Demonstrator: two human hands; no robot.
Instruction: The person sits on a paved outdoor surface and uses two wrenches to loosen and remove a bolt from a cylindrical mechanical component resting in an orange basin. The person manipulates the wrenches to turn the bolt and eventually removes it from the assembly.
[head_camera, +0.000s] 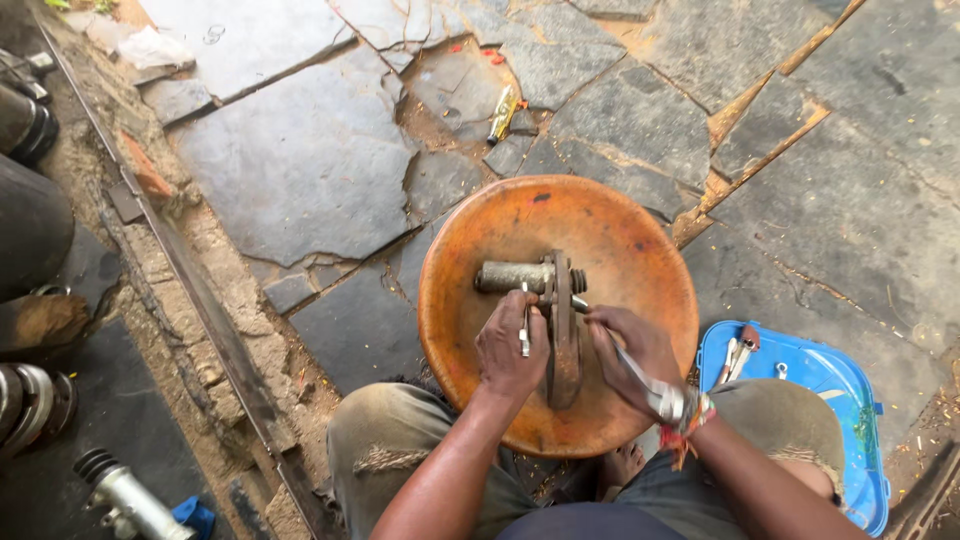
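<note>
Head view: rusty metal part (560, 325), a flat plate with a cylindrical shaft projecting left, stands in the orange basin (470, 290) between the two hands. Left hand (510, 345) is closed on a small metal tool (524, 325) against the part's left face. Right hand (635, 350) grips a wrench (640, 375), its fingertips touching the part's right side. Blue tray (850, 390) lies right of the basin.

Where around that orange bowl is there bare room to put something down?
The big slate slab left of the orange bowl is bare, as are the slabs to its right, above the blue tray. The bowl's far inner side is free. Its near half is crowded: left hand, right hand and the rusty metal part.
</note>
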